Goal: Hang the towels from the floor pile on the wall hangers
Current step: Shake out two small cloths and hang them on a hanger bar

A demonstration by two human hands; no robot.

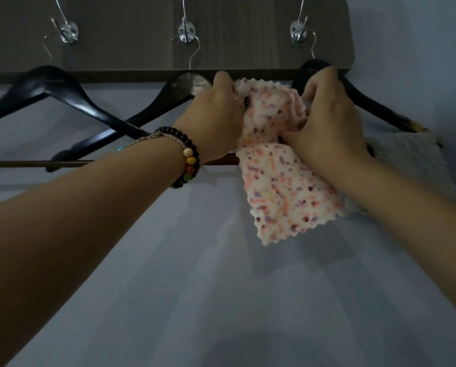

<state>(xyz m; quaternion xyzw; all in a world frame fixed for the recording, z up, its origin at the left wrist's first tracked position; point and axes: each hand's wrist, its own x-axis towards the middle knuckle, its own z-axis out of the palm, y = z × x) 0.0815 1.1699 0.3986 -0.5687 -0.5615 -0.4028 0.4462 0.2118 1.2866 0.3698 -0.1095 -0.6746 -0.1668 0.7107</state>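
A white towel with pink, orange and purple speckles (pixel 279 181) is draped over the middle black hanger (pixel 168 99), its zigzag edge hanging down. My left hand (pixel 216 117) grips the towel's upper left part at the hanger's shoulder. My right hand (pixel 330 123) pinches bunched cloth on the towel's right side. A pale fluffy towel (pixel 412 160) hangs on the right black hanger (pixel 367 102), partly hidden behind my right arm. The left black hanger (pixel 44 86) carries nothing. The floor pile is out of view.
A dark wooden wall board (pixel 142 49) holds three chrome hooks (pixel 186 31), one per hanger. The hangers overlap closely, and the middle hanger's crossbar (pixel 36 163) runs left behind my forearm. Pale blue wall (pixel 221 287) fills the space below.
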